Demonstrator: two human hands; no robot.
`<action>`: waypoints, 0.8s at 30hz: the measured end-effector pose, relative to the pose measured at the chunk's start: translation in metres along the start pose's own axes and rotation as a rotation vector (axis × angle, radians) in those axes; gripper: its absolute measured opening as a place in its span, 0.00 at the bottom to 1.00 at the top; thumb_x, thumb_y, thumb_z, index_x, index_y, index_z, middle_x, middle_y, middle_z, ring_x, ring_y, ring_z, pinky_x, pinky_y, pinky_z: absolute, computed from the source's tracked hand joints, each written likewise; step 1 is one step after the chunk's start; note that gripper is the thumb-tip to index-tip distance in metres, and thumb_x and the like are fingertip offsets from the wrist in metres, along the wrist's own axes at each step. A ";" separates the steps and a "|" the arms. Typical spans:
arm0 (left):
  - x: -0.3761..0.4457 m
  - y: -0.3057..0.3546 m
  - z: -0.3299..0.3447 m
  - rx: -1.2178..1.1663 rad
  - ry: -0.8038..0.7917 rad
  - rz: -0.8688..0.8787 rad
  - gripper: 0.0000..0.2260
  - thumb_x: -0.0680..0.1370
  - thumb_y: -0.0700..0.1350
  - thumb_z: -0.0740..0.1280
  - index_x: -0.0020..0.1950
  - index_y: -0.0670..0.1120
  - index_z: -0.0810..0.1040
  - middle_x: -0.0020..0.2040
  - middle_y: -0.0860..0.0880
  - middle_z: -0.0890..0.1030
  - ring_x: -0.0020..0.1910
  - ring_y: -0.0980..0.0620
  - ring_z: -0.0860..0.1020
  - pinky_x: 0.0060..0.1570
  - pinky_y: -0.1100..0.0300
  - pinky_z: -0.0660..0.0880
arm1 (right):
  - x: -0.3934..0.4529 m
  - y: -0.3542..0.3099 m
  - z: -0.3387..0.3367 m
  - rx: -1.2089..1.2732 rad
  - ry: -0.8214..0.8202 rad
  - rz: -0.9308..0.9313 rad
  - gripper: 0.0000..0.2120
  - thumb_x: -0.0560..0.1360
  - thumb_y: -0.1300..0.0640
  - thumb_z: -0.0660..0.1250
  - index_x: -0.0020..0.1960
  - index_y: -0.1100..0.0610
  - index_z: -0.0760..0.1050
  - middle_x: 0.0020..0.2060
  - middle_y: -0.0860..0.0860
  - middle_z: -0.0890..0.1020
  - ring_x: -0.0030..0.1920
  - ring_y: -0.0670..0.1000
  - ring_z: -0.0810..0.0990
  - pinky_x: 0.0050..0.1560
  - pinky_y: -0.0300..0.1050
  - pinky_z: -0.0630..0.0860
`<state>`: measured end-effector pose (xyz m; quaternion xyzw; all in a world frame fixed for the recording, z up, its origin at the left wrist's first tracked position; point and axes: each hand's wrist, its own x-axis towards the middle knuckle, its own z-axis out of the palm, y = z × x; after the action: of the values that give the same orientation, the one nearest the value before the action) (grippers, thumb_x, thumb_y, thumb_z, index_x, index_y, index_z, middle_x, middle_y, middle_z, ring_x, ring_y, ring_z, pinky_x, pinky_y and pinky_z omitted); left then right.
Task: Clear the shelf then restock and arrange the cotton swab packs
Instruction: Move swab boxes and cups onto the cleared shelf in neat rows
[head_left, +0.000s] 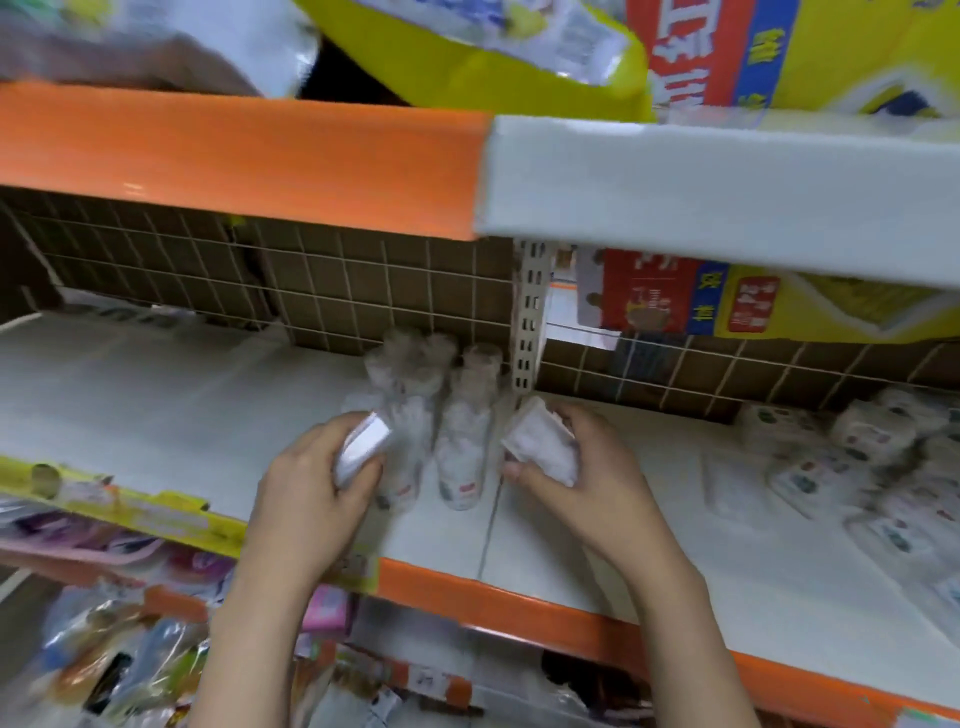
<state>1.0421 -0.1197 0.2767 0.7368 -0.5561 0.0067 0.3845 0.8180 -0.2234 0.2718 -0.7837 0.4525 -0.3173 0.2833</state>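
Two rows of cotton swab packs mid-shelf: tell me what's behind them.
Behind the rows of packs stand a wire grid with brown board behind it and a slotted white post. What lies beyond the board is hidden.

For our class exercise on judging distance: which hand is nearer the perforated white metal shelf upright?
Right. The right hand sits just below the perforated white metal shelf upright; the left hand lies further left.

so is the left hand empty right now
No, the left hand grips a white cotton swab pack, just as the right hand holds another pack over the shelf.
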 end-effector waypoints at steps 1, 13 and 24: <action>0.003 -0.013 -0.008 0.009 0.015 -0.019 0.16 0.69 0.48 0.66 0.56 0.45 0.79 0.49 0.46 0.83 0.48 0.44 0.80 0.46 0.61 0.69 | 0.001 -0.011 0.010 0.014 0.010 -0.027 0.26 0.66 0.39 0.71 0.61 0.44 0.70 0.54 0.45 0.76 0.54 0.44 0.76 0.53 0.43 0.75; 0.014 -0.059 -0.021 -0.034 -0.023 -0.089 0.16 0.75 0.52 0.68 0.59 0.45 0.77 0.52 0.45 0.82 0.52 0.43 0.78 0.47 0.57 0.69 | 0.005 -0.047 0.043 -0.052 0.051 -0.129 0.28 0.69 0.58 0.71 0.66 0.53 0.64 0.56 0.48 0.69 0.49 0.39 0.67 0.47 0.20 0.62; 0.027 -0.079 -0.013 0.062 0.001 -0.100 0.30 0.66 0.68 0.61 0.56 0.46 0.79 0.49 0.47 0.81 0.48 0.43 0.76 0.48 0.54 0.71 | 0.029 -0.061 0.067 -0.015 0.186 -0.303 0.20 0.70 0.54 0.69 0.61 0.55 0.72 0.56 0.48 0.71 0.56 0.39 0.68 0.55 0.24 0.61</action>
<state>1.1228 -0.1271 0.2537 0.7752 -0.5180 0.0049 0.3616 0.9119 -0.2129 0.2810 -0.8121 0.3560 -0.4244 0.1834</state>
